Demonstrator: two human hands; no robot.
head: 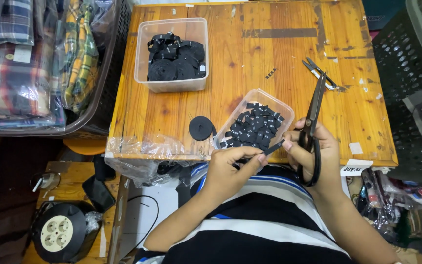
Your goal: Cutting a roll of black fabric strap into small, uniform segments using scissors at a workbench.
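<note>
While the left hand (pixel 228 168) pinches one end of a narrow black woven label strip (pixel 273 147) between thumb and forefinger fingers (pixel 259 157), the right hand (pixel 313 151) is closed through the loops of long black-handled steel scissors (pixel 312 122), blades nearly shut and pointing away over the counter. Strip sits at the near counter edge, just in front of the chest, angled up toward the scissors.

Just beyond the hands: small clear plastic tub (pixel 284 113), holding a heap of short black cut label pieces (pixel 254 128) with pale print. Left of it, a flat black roll of ribbon tape (pixel 200 128) lies bare on the worn wooden counter (pixel 250 63). Further back, a larger clear plastic box (pixel 145 58) holds several black tape rolls (pixel 176 61). Small metal thread snips (pixel 319 72) lie by the scissor tips.

Off the counter: dark plastic basket (pixel 111 63) of bagged plaid shirts at left, dark perforated crate (pixel 406 63) at right.
</note>
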